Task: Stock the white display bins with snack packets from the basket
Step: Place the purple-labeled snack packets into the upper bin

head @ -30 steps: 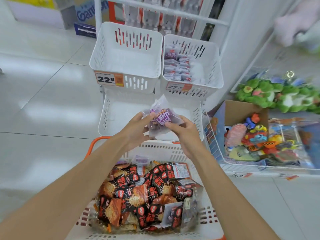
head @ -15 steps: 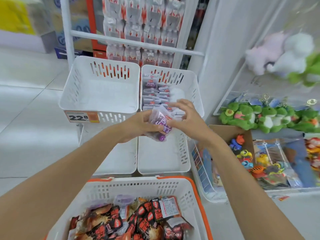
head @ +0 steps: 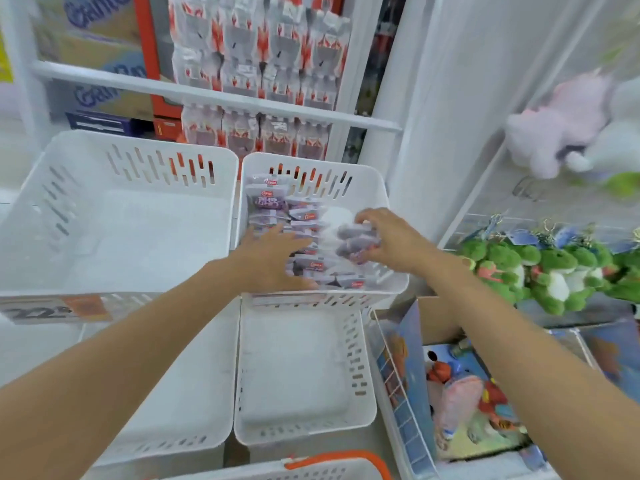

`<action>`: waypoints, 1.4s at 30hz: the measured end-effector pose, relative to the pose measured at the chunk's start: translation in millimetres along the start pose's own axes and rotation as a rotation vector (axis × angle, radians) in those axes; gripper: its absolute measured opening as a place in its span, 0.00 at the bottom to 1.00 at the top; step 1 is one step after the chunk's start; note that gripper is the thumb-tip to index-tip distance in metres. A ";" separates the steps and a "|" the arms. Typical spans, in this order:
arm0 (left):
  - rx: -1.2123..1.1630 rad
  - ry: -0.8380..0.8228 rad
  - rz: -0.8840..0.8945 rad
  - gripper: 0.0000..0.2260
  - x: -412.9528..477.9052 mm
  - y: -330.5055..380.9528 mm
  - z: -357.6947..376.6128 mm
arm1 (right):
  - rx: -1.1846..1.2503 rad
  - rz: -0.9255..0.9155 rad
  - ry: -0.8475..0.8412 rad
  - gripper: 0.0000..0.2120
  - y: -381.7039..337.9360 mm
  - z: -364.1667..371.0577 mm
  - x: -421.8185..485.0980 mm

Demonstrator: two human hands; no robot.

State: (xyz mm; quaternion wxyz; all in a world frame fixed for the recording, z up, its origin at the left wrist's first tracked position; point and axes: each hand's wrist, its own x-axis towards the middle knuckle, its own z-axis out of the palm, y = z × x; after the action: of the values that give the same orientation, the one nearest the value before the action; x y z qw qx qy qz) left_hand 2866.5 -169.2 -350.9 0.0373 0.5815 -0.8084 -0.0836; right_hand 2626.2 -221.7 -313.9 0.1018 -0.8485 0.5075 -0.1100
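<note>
Both hands work inside the upper right bin (head: 360, 174). The right hand (head: 398, 240) curls its fingers round a blurred purple snack packet (head: 356, 239) on the bin's 3 o'clock side. The left hand (head: 273, 258) lies flat, fingers straight, on the packet row (head: 268, 202) running 12 to 6. Each packet's long axis runs 9 to 3. Bare bin floor shows at 11 o'clock from the held packet, so the right hand looks nearer that gap. The basket (head: 277, 471) sits at 6 o'clock.

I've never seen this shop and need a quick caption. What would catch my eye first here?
Two hands meet in the upper right white bin: the left hand lies flat on rows of snack packets, the right hand grips a purple packet. The upper left bin beside it holds nothing visible, and green plush toys line the shelf at far right.
</note>
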 end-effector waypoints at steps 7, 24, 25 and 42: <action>0.029 -0.027 0.004 0.38 3.4 -0.3 5.8 | 0.051 0.080 -0.267 0.24 10.8 21.4 10.0; 0.043 -0.012 -0.002 0.38 3.6 -0.7 8.9 | 0.485 0.239 -0.281 0.29 12.2 39.1 8.7; 0.045 -0.011 -0.002 0.38 3.9 -0.8 9.2 | 0.470 0.223 -0.278 0.29 12.4 40.7 9.4; -0.469 0.371 0.013 0.23 -48.8 13.3 -0.4 | 0.361 0.129 0.274 0.19 -50.0 39.0 -54.0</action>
State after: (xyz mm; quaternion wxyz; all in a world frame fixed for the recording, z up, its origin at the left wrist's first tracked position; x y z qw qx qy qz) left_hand 2869.8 -118.9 -346.3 0.3182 0.5570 -0.7502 -0.1601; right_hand 2654.5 -148.4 -341.4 0.1887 -0.7594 0.5420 -0.3064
